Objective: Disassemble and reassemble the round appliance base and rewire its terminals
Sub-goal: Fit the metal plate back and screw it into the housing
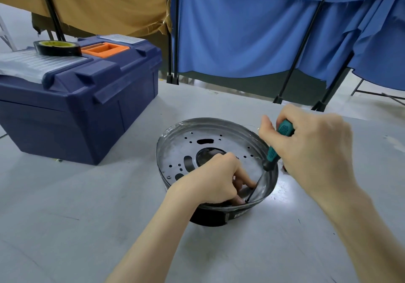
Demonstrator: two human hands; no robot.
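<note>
The round appliance base [186, 142] lies on the grey table, a shallow metal dish with a perforated plate and a black lower body. My right hand [311, 146] grips a screwdriver with a green and black handle [272, 153]; its shaft slants down to the near inner rim of the base, tip at the plate's edge. My left hand [217, 177] reaches inside the dish, fingers curled down beside the screwdriver tip. What those fingers hold or touch is hidden.
A dark blue toolbox [72, 111] with an orange handle stands at the left, a roll of black tape [57, 48] on its lid. Blue and tan cloth screens on black stands close off the back of the table [87, 217].
</note>
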